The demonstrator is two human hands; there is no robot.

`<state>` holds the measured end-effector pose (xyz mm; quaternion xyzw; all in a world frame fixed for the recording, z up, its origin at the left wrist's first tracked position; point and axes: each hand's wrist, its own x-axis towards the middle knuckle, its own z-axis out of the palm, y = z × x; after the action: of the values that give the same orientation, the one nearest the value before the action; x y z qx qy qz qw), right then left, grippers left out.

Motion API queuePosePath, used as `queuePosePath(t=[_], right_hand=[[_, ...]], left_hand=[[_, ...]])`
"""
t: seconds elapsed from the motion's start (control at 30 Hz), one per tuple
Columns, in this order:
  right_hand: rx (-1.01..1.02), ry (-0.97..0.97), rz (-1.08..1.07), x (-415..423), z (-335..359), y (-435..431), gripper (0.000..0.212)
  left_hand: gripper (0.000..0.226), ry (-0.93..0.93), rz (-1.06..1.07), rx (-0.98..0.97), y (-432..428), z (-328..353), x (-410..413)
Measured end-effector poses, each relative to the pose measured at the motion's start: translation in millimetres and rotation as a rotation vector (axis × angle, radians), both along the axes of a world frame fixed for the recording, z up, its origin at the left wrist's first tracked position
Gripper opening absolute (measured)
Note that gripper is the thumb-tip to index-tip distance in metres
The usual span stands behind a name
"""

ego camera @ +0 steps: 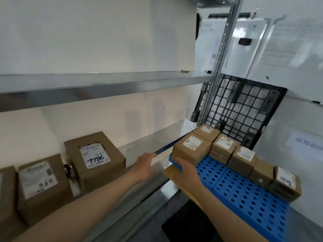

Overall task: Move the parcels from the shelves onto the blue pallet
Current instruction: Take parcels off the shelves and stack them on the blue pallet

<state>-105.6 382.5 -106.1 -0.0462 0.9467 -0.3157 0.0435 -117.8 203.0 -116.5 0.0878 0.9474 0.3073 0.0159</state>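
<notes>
A brown parcel (pixel 190 151) with a white label sits on the near left corner of the blue perforated pallet (pixel 244 194). My right hand (pixel 187 167) is against its near side, fingers on its lower edge. Over the bare end of the lower metal shelf (pixel 139 147), my left hand (pixel 145 165) holds nothing, fingers apart. On that shelf stand a parcel marked T786 (pixel 95 156), one marked A68 (pixel 40 184), and a third cut off at the left edge (pixel 5 189). Several more parcels (pixel 244 156) line the pallet's far edge.
An upper metal shelf (pixel 104 84) runs across above the parcels. The shelf's upright post (pixel 218 67) stands between shelf and pallet. A black grid pallet (pixel 244 109) leans on the white wall behind. A tan cardboard sheet (pixel 170 172) sticks out under the blue pallet.
</notes>
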Motion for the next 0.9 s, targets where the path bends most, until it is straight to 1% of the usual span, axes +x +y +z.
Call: queuePosePath(t=[0.07,0.2,0.27,0.3,0.4,0.43,0.5,0.6,0.67,0.7,0.77,0.83,0.9], right_hand=[[0.016,-0.021,0.083,9,-5,-13,0.059],[0.033,0.001,0.244,30,-1,-52,0.062],[0.059,0.037,0.324,43,5,-79,0.062],[0.058,0.069,0.365,50,8,-93,0.058],[-0.071,0.161,0.522,77,18,-135,0.025],[-0.097,0.159,0.578,86,21,-149,0.021],[-0.095,0.123,0.639,105,24,-178,0.031],[-0.099,0.121,0.702,135,25,-221,0.034],[-0.052,0.128,0.786,158,24,-251,0.048],[-0.044,0.131,0.814,173,26,-267,0.051],[-0.039,0.132,0.842,202,28,-297,0.055],[-0.027,0.113,0.852,234,30,-324,0.062],[-0.035,0.096,0.87,266,29,-350,0.062]], left_hand=[[0.058,-0.004,0.078,-0.021,-15,-8,28],[0.045,0.031,0.256,0.007,-57,-4,86],[0.047,0.053,0.34,0.033,-84,6,115],[0.049,0.06,0.386,0.036,-99,10,130],[0.045,0.083,0.528,0.002,-142,18,174],[0.047,0.072,0.576,-0.004,-155,19,190],[0.051,0.062,0.649,-0.011,-178,22,223],[0.046,0.087,0.711,-0.063,-211,25,271],[0.047,0.077,0.76,-0.071,-234,28,306],[0.046,0.071,0.791,-0.059,-247,29,326],[0.044,0.078,0.857,-0.045,-271,30,364],[0.044,0.085,0.91,-0.089,-292,33,402],[0.043,0.092,0.933,-0.128,-313,35,439]])
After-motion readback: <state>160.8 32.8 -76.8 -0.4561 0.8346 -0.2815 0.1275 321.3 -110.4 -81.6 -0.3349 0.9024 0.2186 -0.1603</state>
